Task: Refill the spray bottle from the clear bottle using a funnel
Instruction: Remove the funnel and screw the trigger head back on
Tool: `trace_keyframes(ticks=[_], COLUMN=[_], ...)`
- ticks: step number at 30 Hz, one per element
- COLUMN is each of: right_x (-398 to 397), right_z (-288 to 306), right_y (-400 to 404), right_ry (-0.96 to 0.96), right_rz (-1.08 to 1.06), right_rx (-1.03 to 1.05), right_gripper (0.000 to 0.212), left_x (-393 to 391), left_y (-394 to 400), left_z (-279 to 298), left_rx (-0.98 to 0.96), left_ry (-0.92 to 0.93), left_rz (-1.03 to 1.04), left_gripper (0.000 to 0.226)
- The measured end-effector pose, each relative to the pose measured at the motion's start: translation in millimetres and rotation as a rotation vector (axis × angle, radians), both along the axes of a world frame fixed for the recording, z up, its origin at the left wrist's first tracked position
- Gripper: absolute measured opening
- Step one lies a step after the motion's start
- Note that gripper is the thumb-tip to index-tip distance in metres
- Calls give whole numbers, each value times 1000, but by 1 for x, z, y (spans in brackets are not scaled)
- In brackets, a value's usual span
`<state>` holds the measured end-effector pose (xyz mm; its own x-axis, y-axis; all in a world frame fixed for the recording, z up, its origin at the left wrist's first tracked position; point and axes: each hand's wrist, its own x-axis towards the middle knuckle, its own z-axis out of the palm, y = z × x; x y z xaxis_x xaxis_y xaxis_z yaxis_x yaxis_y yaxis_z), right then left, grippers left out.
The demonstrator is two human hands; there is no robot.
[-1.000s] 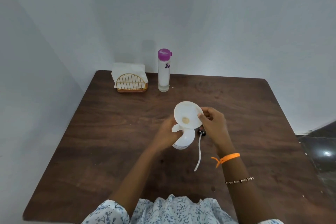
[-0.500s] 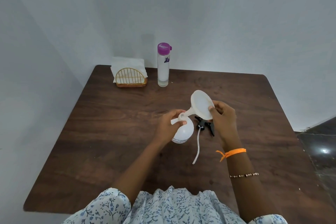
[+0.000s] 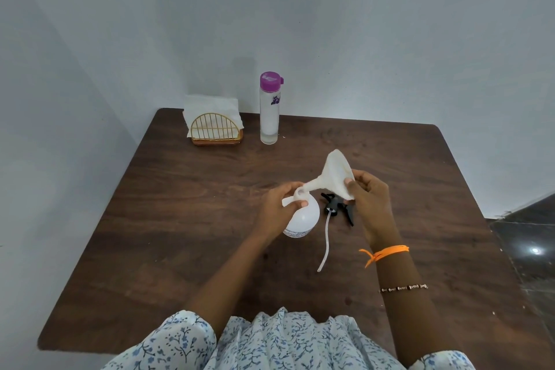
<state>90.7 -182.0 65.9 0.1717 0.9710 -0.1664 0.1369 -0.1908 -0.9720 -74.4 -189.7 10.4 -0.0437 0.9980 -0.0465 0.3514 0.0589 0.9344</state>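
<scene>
**Funnel tilted, spout at the bottle's mouth**

You held the white funnel [image 3: 336, 177] tipped well over, its long axis running from the spout at lower left up to the wide rim at upper right. The spout tip sat at the open mouth of the spray bottle [image 3: 301, 216]; whether it was inside the neck I could not tell. The cone's open face pointed up and to the right, away from you.

Your right hand [image 3: 371, 204] pinched the funnel's rim at its near, lower edge, thumb on the outside of the cone and fingers curled behind it. Your left hand [image 3: 277, 210] gripped the spray bottle around the neck, fingers and thumb wrapped just under the mouth, so the spout tip lay right above your fingertips. The bottle stood on the wooden table [image 3: 180, 219], leaning slightly in your grip.

The black spray head [image 3: 338, 209] with its white dip tube lay flat on the table between your hands, just right of the bottle. The clear bottle [image 3: 269, 117] with the purple cap stood upright at the far edge, beside the napkin holder [image 3: 216, 129].
</scene>
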Motion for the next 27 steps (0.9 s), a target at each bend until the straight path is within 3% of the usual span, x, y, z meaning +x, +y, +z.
trace_keyframes(ticks=[2, 7, 12, 21, 24, 27], right_x=[1, 3, 1, 7, 6, 4], right_z=[-3, 1, -7, -11, -9, -9], right_y=[-1, -4, 0, 17, 30, 48], right_ry=[-35, 154, 6, 336, 385, 356], right_rz=[-12, 37, -3, -9, -16, -20], right_rx=[-4, -7, -30, -148, -157, -159], right_gripper=[22, 19, 18, 23, 21, 18], left_x=[0, -1, 0, -6, -10, -15], left_y=[0, 0, 0, 4, 15, 32], left_z=[0, 1, 2, 20, 25, 30], left_rx=[2, -9, -33, -205, -243, -265], left_ry=[-1, -1, -41, -143, -164, -147], left_rz=[-8, -1, -20, -92, -68, -15], left_gripper=[30, 33, 31, 40, 50, 40])
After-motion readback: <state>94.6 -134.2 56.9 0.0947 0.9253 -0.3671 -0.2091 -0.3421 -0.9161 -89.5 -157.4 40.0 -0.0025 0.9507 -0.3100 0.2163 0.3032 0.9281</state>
